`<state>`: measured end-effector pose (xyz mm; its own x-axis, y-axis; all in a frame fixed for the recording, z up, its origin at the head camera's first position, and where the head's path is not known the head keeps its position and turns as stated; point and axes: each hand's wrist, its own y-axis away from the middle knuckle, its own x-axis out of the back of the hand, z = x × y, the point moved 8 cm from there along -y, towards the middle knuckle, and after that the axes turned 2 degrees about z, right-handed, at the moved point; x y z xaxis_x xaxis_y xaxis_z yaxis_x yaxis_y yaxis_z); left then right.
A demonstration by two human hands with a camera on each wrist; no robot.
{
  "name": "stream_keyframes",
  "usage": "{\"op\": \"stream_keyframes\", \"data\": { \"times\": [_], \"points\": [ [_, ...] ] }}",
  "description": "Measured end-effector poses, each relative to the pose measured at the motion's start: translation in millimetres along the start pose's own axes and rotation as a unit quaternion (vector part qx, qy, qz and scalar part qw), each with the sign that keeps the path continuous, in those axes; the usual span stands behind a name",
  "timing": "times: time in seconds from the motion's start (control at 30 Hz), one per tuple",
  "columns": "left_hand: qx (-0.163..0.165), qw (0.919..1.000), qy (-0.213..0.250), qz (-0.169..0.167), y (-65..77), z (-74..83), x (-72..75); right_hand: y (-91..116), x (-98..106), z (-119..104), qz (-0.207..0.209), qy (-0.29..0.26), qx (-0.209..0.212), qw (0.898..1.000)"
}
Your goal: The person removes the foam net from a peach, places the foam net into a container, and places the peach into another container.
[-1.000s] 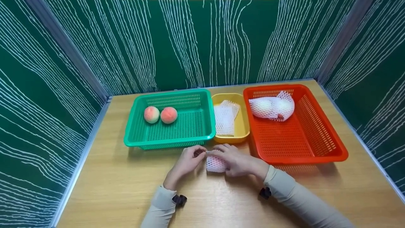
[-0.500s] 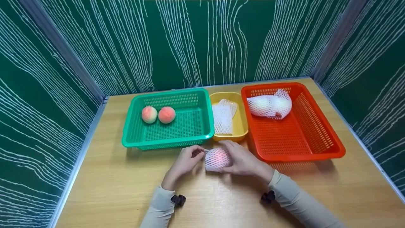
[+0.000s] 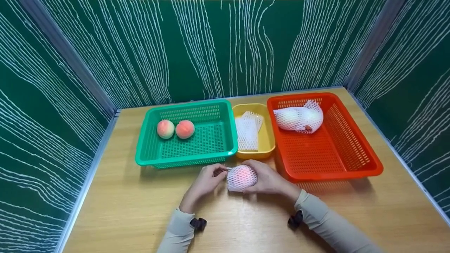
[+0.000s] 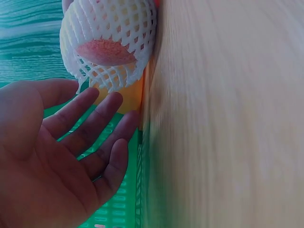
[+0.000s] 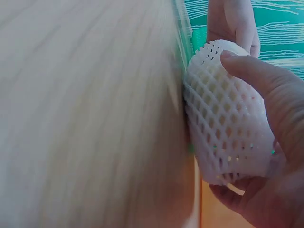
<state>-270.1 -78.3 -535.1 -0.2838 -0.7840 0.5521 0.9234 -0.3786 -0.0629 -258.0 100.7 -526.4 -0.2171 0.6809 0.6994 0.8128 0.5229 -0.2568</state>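
A peach [image 4: 105,51] sits inside a white foam net sleeve [image 3: 236,182] on the table, in front of the yellow tub. From the right, my right hand [image 3: 269,177] grips the sleeved peach, its thumb along one side and fingers round the other. My left hand [image 3: 208,181] pinches the sleeve's open rim between thumb and index finger. In the left wrist view its other fingers are spread apart and only loosely bent. Pink peach skin shows through the sleeve's opening there. The right wrist view shows the sleeve's mesh [image 5: 223,118] stretched around the fruit.
A green basket [image 3: 190,159] at the left holds two bare peaches [image 3: 185,129]. Flat foam sleeves [image 3: 247,133] lie in the yellow tub [image 3: 258,154]. In the red basket [image 3: 316,158] at the right are net-wrapped fruits [image 3: 299,117]. Patterned green panels stand behind.
My right hand has shifted from the sleeve's top to its right side, opening up the view of the peach inside. The left hand keeps its pinch on the rim.
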Motion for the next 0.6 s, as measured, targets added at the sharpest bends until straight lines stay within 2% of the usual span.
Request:
{"op": "stream_keyframes", "data": {
  "times": [0.13,0.4,0.53,0.6],
  "points": [
    [-0.014,0.9999,-0.002,0.002,-1.1,1.0,0.0,-1,-1,3,0.02,-0.015,-0.002,1.0],
    [0.0,0.9999,0.0,-0.01,2.9,-3.6,-2.9,4,2,7,0.073,-0.039,0.014,0.996],
    [0.0,0.9995,0.032,-0.002,1.8,2.5,-1.1,3,14,1,0.088,-0.039,0.013,0.995],
    [-0.012,0.9983,0.057,0.006,0.4,10.2,2.5,1,21,-5,0.091,-0.036,0.017,0.995]
  ]
}}
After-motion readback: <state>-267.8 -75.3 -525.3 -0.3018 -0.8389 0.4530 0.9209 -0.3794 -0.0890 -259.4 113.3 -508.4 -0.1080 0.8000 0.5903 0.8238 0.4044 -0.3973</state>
